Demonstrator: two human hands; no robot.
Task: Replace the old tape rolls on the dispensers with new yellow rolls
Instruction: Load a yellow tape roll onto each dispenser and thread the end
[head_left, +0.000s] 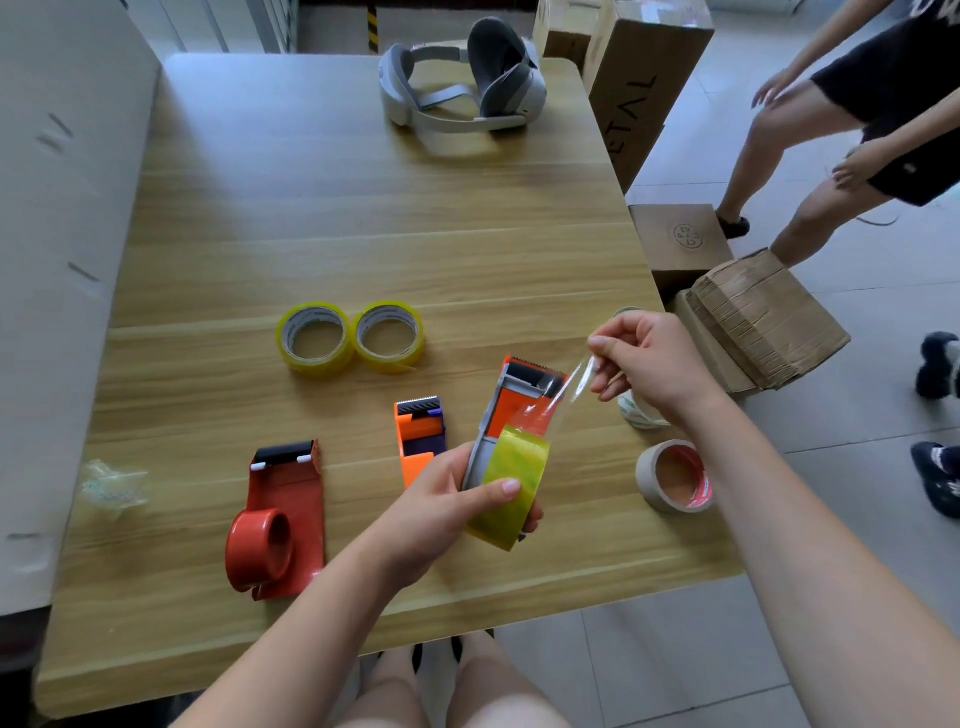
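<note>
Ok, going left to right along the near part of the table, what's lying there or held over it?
crumpled clear tape → red dispenser → small orange dispenser → left hand with a yellow-roll dispenser → right hand pulling tape → brown tape roll

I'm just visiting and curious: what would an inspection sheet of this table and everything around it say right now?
Surface: wooden table, mostly bare at the far half.
Job's things: held dispenser with a yellow roll mounted; two spare yellow rolls; red dispenser and orange dispenser, both without rolls.
Clutter: headset; brown roll; crumpled tape wad; a pale roll behind the right wrist.
Hands: left hand grips the dispenser and roll; right hand pinches the clear tape end.
Cables: nothing seen.
Surroundings: cardboard boxes on the floor, other persons' legs at right.
</note>
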